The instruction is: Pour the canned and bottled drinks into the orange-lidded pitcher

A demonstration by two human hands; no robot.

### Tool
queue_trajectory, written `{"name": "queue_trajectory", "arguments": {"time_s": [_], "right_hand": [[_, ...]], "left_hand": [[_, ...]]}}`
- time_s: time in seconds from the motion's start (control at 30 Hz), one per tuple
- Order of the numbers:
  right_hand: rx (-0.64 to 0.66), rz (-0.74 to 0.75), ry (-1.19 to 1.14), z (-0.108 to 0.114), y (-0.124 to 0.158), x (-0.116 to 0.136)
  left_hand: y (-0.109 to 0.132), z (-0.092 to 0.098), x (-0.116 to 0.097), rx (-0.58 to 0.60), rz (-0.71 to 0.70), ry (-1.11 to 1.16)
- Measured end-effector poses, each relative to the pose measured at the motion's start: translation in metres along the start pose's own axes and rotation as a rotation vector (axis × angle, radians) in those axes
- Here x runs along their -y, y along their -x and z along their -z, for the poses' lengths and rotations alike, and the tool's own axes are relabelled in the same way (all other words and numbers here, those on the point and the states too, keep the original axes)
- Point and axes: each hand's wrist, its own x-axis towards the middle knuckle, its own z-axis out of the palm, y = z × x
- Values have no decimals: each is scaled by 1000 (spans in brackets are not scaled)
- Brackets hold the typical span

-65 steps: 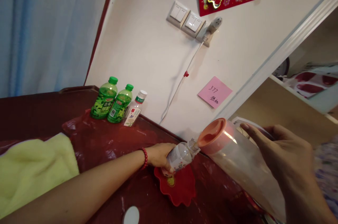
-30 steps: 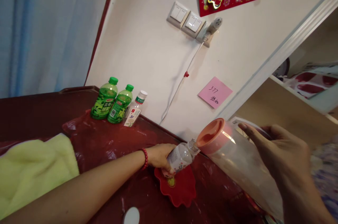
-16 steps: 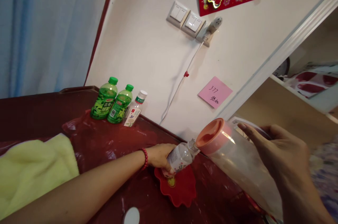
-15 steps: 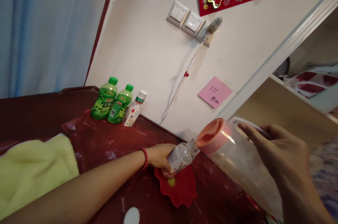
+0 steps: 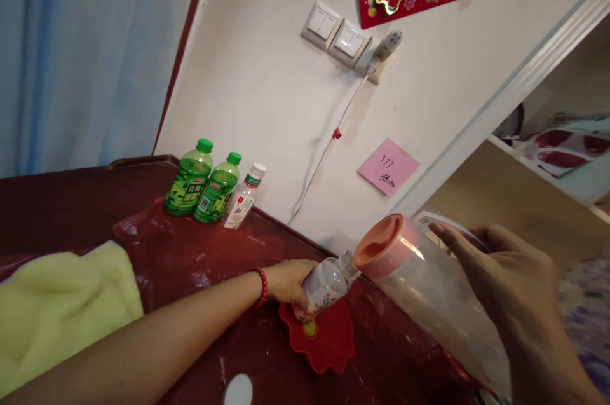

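In the head view, the left hand (image 5: 286,281) is wrapped around a clear, round-shouldered bottle with a pale printed label (image 5: 326,287), and the right hand (image 5: 519,294) is clamped on the pale handle of a tall translucent plastic jug with an orange lid (image 5: 443,303). The bottle leans toward the jug, its uncapped mouth at the lip of the lid, its lower end over a red, scalloped plastic dish (image 5: 326,344) on the dark red, plastic-covered table (image 5: 190,265). Whether mouth and lip touch, or the bottle's base rests on the dish, cannot be told.

The work in hand looks like pouring, though no stream can be made out. Doing it well calls for a gentle, even tilt of the jug, the lip centred over the narrow mouth, and a firm but light squeeze so that the bottle's wall does not buckle. The dish should catch some drips, but it lies below the bottle's base more than below the mouth, so a spill could miss it.

The left forearm reaches in from the lower left, palm down; the right wrist bends in from the lower right, thumb along the handle's top.
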Motion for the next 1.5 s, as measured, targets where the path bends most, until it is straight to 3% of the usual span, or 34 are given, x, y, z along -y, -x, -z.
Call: {"name": "queue_trajectory", "arguments": {"time_s": [0.53, 0.73, 0.87, 1.0, 1.1, 1.3, 1.5], "right_hand": [[-9, 41, 5, -7, 1, -8], [-30, -22, -121, -13, 10, -21], [-36, -129, -320, -23, 19, -43], [-93, -388, -715, -38, 29, -78], [-171, -504, -916, -47, 38, -105], [-377, -571, -991, -59, 56, -142], [-460, -645, -1030, -73, 74, -165]], "left_hand": [[-2, -3, 5, -8, -7, 78], [0, -1, 4, 1, -24, 153], [2, 2, 1, 6, -21, 177], [1, 2, 0, 12, -12, 234], [-1, 2, 1, 15, -13, 235], [-5, 4, 5, -6, 0, 197], [-7, 2, 2, 0, 3, 206]]}}
